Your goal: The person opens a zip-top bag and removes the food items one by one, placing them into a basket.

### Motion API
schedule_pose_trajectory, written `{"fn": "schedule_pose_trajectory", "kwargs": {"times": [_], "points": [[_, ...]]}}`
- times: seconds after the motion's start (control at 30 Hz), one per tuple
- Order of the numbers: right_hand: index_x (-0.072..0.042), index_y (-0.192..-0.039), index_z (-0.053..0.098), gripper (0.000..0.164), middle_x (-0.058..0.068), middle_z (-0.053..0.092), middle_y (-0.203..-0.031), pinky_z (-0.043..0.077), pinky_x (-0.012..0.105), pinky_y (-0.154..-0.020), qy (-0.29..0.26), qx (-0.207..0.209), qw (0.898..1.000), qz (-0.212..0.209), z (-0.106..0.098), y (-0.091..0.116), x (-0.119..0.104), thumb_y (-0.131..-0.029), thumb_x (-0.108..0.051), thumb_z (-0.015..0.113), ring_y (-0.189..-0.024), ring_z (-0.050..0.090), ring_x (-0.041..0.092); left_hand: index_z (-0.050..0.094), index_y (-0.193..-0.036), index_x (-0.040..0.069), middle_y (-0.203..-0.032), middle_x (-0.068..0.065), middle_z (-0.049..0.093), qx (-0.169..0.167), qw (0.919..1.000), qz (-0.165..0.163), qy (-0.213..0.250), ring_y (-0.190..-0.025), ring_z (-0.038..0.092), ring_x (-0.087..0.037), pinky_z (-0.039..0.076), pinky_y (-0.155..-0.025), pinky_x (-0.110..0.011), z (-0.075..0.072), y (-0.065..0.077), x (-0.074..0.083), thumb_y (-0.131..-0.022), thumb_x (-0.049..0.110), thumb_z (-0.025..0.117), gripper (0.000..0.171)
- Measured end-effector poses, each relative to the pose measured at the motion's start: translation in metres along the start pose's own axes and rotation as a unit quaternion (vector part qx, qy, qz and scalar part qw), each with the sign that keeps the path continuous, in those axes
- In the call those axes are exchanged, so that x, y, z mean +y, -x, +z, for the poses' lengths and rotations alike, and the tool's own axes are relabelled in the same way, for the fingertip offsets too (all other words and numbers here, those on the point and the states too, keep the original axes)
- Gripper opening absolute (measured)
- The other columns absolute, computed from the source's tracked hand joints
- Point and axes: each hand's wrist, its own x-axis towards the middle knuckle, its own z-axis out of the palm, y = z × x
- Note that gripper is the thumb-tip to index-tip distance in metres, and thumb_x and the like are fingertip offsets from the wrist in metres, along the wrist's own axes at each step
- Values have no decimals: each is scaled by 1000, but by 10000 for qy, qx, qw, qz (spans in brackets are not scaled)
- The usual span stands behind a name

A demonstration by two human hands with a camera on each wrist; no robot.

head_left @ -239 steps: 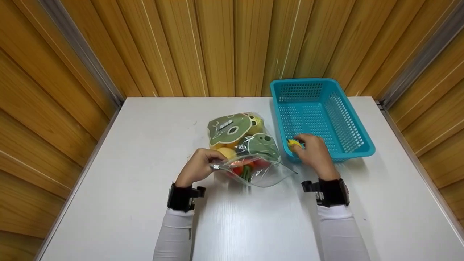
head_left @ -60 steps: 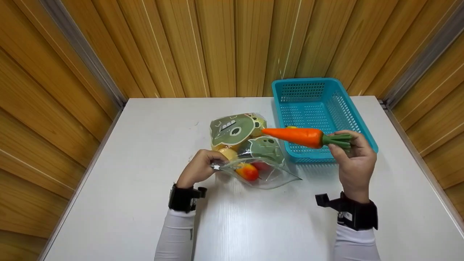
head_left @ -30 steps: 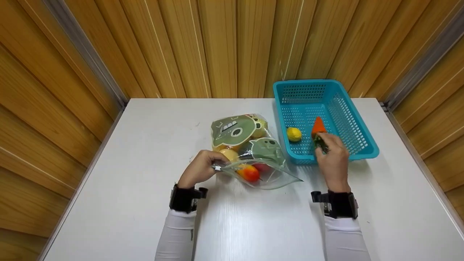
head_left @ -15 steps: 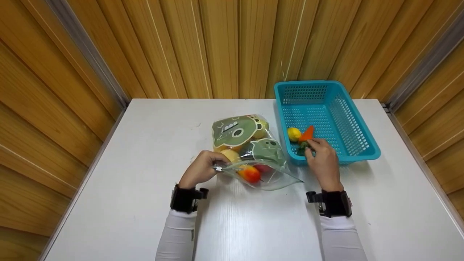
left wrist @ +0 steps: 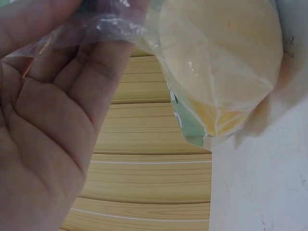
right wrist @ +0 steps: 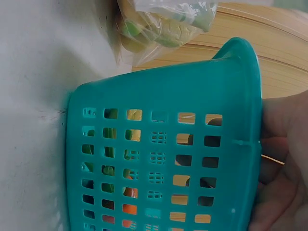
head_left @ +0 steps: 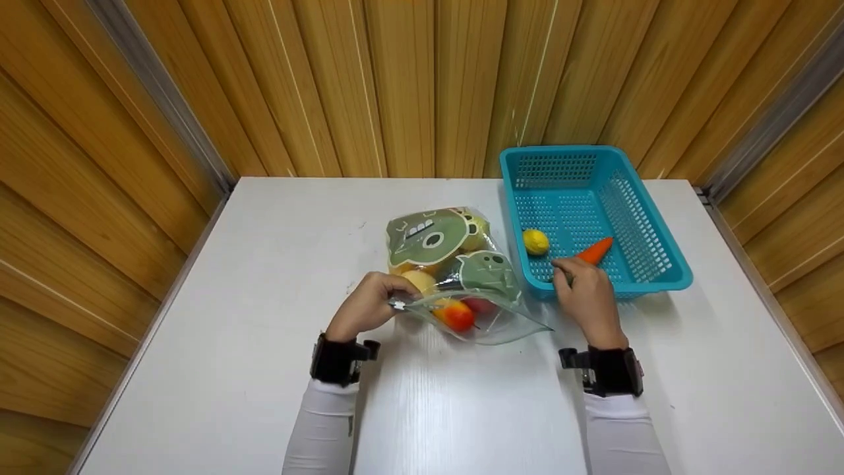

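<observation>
My left hand (head_left: 369, 307) pinches the edge of a clear zip bag (head_left: 491, 270) with green cartoon prints, beside its slider; the mouth gapes toward me. Inside show a red-and-yellow fruit (head_left: 455, 315), a red fruit (head_left: 480, 305) and a pale yellow round fruit (left wrist: 221, 53). My right hand (head_left: 587, 297) reaches over the near rim of a blue-green basket (head_left: 659, 284). In there lie an orange carrot (head_left: 595, 251), partly hidden by the hand, and a lemon (head_left: 535, 242). In the right wrist view, my fingers (right wrist: 274, 163) are above the carrot's green top (right wrist: 108, 171), apparently apart from it.
The white table (head_left: 283, 264) carries the bag in the middle and the basket at the back right. Wood-look panels (head_left: 395, 86) stand behind the table and along both sides. The basket's slotted walls rise around the lemon and carrot.
The lemon and then the carrot went into the basket by the right hand. The carrot has just swung tip rightward and seems released. The left hand kept holding the bag.
</observation>
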Motion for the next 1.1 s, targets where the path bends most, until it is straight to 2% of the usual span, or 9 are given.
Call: {"fn": "schedule_pose_trajectory", "kwargs": {"times": [0.17, 0.27, 0.37, 0.5, 0.57, 0.67, 0.83, 0.97, 1.1], "points": [[14, -122, 77, 26, 34, 77, -124, 59, 68, -103, -183, -10, 9998, 17, -2, 1, -9, -100, 6, 66, -117, 74, 53, 83, -97, -4, -95, -19, 83, 28, 10000, 44, -4, -84, 65, -1, 58, -82, -18, 0, 0, 0, -87, -17, 75, 18], [11, -122, 78, 26, 31, 78, -125, 61, 63, -104, -376, 64, 9991, -178, -6, 4, -18, -98, 7, 69, -119, 75, 50, 83, -96, -4, -95, -19, 83, 38, 10000, 55, 6, -83, 65, -1, 58, -81, -18, 0, 0, 0, -87, -16, 76, 17], [8, -118, 80, 25, 26, 81, -119, 64, 31, -102, -714, 260, 9940, -790, -9, 9, -29, -94, 11, 73, -109, 78, 39, 83, -97, -4, -95, -19, 83, 63, 10000, 37, 3, -83, 65, -2, 58, -81, -18, 1, -1, 0, -88, -16, 76, 16], [5, -109, 82, 25, 18, 83, -105, 50, 1, -94, -1277, 196, 9760, -1753, -14, 16, -46, -87, 17, 78, -97, 77, 15, 84, -97, -4, -96, -19, 83, 89, 10000, 32, -28, -84, 66, -3, 58, -82, -18, 1, 0, 0, -88, -15, 76, 17], [5, -106, 82, 25, 16, 82, -101, 53, 4, -94, -1544, -110, 9654, -2097, -15, 19, -54, -85, 18, 80, -95, 76, 10, 84, -97, -4, -96, -19, 83, 95, 9999, 45, -26, -85, 66, -4, 58, -82, -18, 1, 0, 0, -87, -16, 76, 17], [0, -104, 83, 22, 13, 82, -98, 56, 7, -92, -1695, -821, 9514, -2437, -15, 23, -63, -87, 15, 81, -92, 76, 16, 83, -97, -4, -96, -19, 83, 98, 9999, 49, -13, -85, 66, -4, 58, -82, -18, 1, 0, 1, -87, -16, 76, 17], [-5, -102, 84, 13, 8, 82, -95, 63, 25, -81, -1293, -2150, 9395, -2332, -9, 26, -71, -95, 4, 79, -86, 74, 23, 83, -97, -4, -96, -19, 83, 114, 9999, 47, -31, -85, 65, -4, 58, -83, -19, 1, 0, 1, -88, -14, 78, 14], [-2, -102, 84, 9, 9, 83, -96, 65, 35, -80, -712, -2717, 9388, -1995, 5, 26, -76, -97, -1, 77, -86, 74, 25, 83, -96, -4, -96, -19, 83, 110, 9999, 41, -18, -85, 66, -3, 59, -83, -20, 2, -1, 1, -89, -11, 80, 11], [1, -102, 82, 9, 11, 81, -95, 65, 37, -79, -323, -2539, 9496, -1809, 24, 28, -81, -97, 2, 74, -86, 71, 25, 83, -96, -4, -96, -18, 83, 107, 9999, 52, -23, -85, 67, -4, 61, -84, -21, 2, -1, 0, -89, -10, 82, 9]]}}
